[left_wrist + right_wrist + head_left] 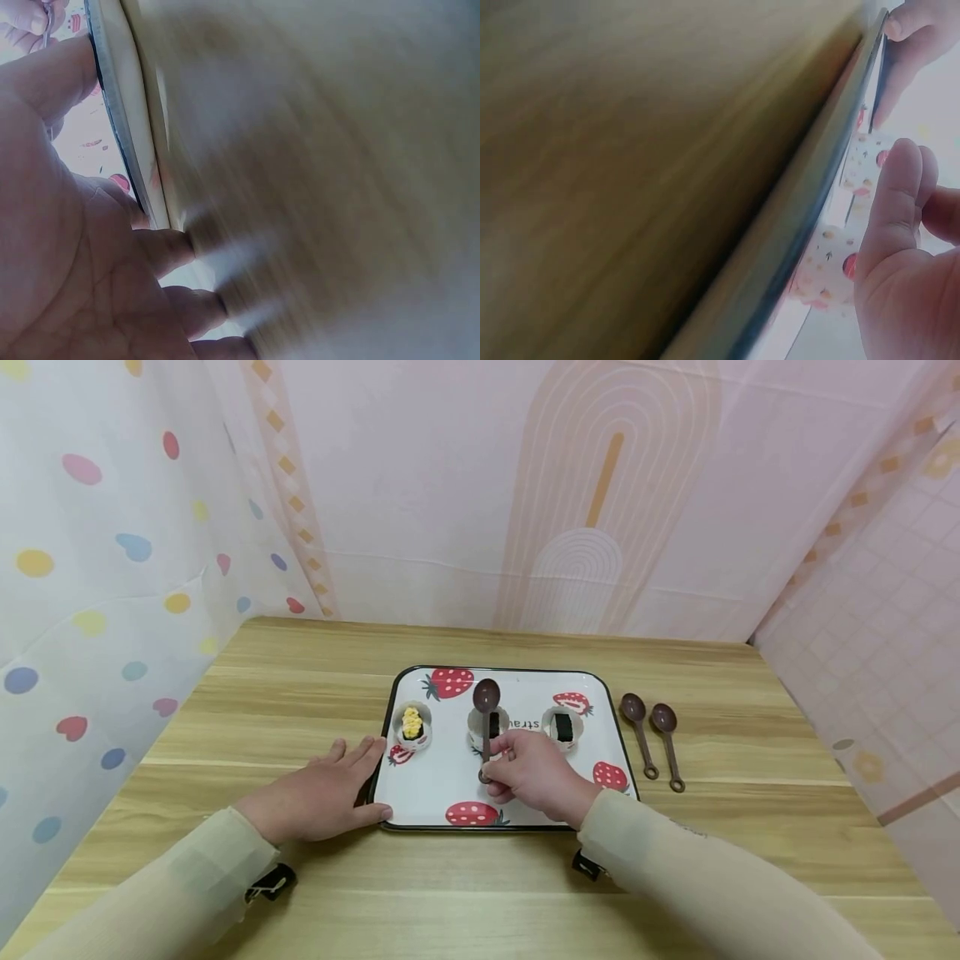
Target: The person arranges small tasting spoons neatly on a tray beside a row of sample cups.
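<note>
Spoon (486, 703), brown, one: pinched between thumb and fingers of the right hand (538, 772), over the middle paper cup; long axis near to far, bowl pointing away from the person. Left hand (322, 793): fingers spread, at the tray's left edge, gripping nothing. Tray (427, 789), strawberry-print, one. Paper cups (567, 746), three, in a row, each with dark food (564, 727); leftmost topped yellow. Spare spoons (639, 727), two, on the table (735, 735), right of the tray.

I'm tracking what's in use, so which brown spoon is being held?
The brown spoon above the tray, held by the right hand; the other two spoons lie on the table, right of the tray.
</note>
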Available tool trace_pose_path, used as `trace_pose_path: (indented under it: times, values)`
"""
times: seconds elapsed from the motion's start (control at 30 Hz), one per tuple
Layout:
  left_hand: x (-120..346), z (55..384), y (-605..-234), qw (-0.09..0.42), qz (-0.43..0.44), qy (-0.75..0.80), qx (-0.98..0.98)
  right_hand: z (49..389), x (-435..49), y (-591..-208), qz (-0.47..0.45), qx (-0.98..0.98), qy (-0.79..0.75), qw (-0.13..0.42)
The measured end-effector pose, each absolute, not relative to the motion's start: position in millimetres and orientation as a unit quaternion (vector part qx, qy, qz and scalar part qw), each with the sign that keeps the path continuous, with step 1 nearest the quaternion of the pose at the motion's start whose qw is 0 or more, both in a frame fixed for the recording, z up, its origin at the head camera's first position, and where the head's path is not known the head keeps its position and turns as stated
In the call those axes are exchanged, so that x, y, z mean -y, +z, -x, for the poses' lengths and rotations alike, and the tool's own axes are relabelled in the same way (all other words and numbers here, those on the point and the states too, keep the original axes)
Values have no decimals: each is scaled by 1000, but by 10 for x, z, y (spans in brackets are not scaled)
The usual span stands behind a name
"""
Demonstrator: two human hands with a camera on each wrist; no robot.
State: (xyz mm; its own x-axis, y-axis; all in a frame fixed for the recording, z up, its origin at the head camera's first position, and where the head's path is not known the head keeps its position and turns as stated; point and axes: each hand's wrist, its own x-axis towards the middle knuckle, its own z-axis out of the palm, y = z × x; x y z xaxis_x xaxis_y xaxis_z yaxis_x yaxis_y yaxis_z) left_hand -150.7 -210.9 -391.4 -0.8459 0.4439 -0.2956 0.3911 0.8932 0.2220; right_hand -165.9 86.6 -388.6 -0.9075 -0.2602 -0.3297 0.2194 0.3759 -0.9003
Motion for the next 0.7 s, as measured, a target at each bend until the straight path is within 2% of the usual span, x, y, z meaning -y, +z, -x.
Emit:
trace_pose_path:
  times: [0.7]
  values:
    - [2119, 1537, -3944, 179, -210, 71, -959, 1725, -560, -3902, 6, -804, -543, 241]
